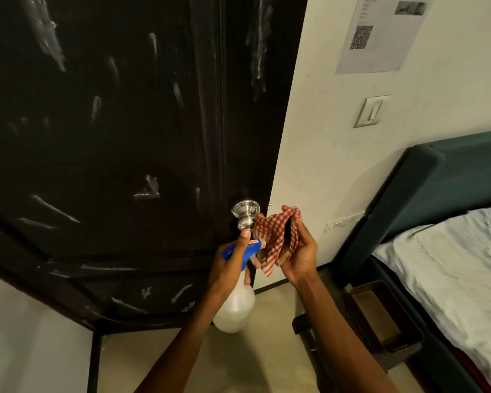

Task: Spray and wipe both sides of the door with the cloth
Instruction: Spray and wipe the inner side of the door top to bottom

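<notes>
Your left hand (233,259) wraps its fingers around the neck of a spray bottle (234,304), thumb raised along the blue trigger head, which sits just below the silver doorknob (245,212). Your right hand (298,251) curls its fingers around a bunched red-and-white checked cloth (275,239), held just beside the knob and apart from the panel. The dark door (111,137) stands in front of you at an angle, this face streaked all over with white foamy runs, from the top edge down to the lower rail. Judging by those streaks, spraying on this side looks well under way or finished, while wiping has barely begun, if at all. The door's other face is out of sight, so its state cannot be told. A bed (451,251) stands to the right, beneath a wall switch (371,111).
</notes>
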`<state>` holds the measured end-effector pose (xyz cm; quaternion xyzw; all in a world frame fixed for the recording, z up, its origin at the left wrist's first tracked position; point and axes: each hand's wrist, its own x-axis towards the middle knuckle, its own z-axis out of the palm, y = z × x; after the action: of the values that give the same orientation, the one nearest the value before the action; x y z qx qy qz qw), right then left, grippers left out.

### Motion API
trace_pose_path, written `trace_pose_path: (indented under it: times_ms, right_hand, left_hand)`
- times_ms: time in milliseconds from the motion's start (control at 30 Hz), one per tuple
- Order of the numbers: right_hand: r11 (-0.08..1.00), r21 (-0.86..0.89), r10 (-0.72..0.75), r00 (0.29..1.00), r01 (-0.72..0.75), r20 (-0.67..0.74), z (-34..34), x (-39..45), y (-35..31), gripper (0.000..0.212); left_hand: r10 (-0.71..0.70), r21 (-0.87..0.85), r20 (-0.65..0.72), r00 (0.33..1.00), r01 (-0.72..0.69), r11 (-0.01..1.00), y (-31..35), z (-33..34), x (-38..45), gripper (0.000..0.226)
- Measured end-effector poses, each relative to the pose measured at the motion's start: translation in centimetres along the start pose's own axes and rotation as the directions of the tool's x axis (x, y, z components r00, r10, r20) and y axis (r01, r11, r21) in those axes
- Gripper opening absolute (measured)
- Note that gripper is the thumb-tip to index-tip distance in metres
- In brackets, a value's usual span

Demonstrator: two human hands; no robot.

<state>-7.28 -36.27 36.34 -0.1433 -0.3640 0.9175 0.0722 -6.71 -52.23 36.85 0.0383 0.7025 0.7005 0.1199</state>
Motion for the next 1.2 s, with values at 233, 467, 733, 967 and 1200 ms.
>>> trace_pose_path:
  times_ms: [233,467,733,967,1200]
  right_hand:
    - [0.994,-0.108,0.003,0.989,-0.019,-0.147,0.2,-1.0,2.1,0.052]
    - [0.991,-0.037,0.119,0.978,-0.127,-0.173,0.3,-2.2,2.7,0.076]
    - [0.994,-0.054,0.075,0.961,-0.092,-0.268,0.3,-3.2,3.1,0.026]
    - [0.996,-0.081,-0.047,0.967,0.028,-0.249,-0.1,-4.2,1.0,0.032]
    - [0.994,-0.026,-0.112,0.97,0.109,-0.218,-2.0,-6.2,-2.5,0.036]
  left_hand:
    - [-0.022,-0.007,0.001,1.0,0.022,1.0,-1.0,0.5,-0.4,0.075]
    - [-0.167,-0.039,-0.011,0.986,0.166,0.985,-3.4,-0.6,-3.2,0.062]
    - [-0.233,-0.183,0.069,0.97,0.242,0.953,-5.4,-0.8,-6.2,0.076]
    - [-0.211,-0.353,0.156,0.965,0.254,0.901,-5.3,0.1,-7.0,0.082]
    - [-0.134,-0.583,0.467,0.874,0.418,0.697,-4.0,3.1,-8.5,0.089]
